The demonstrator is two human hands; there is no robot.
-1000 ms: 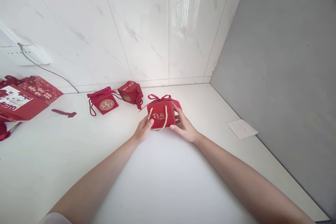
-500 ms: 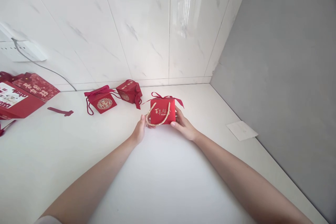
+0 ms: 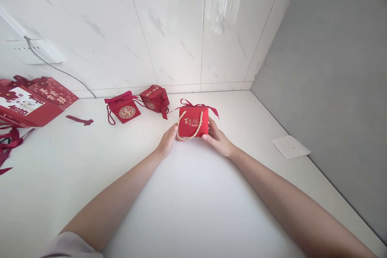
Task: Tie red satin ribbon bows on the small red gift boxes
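Observation:
A small red gift box (image 3: 193,122) with gold lettering, a gold rope handle and a dark red ribbon bow on top stands upright on the white counter (image 3: 187,201). My left hand (image 3: 167,142) touches its left lower side, fingers curled against the box near the rope handle. My right hand (image 3: 218,139) cups its right side, with the fingers behind the box and the thumb at its front corner. Both hands hold the box between them.
Two more small red gift boxes (image 3: 125,109) (image 3: 155,98) sit near the tiled back wall. Larger red boxes (image 3: 28,102) and loose ribbons (image 3: 9,145) lie at far left, a ribbon scrap (image 3: 80,120) beside them. A white paper (image 3: 290,146) lies by the grey right wall.
The box has been pushed a little farther from me and set square on the counter. My left hand slid along its left side; the right hand stayed on the right side.

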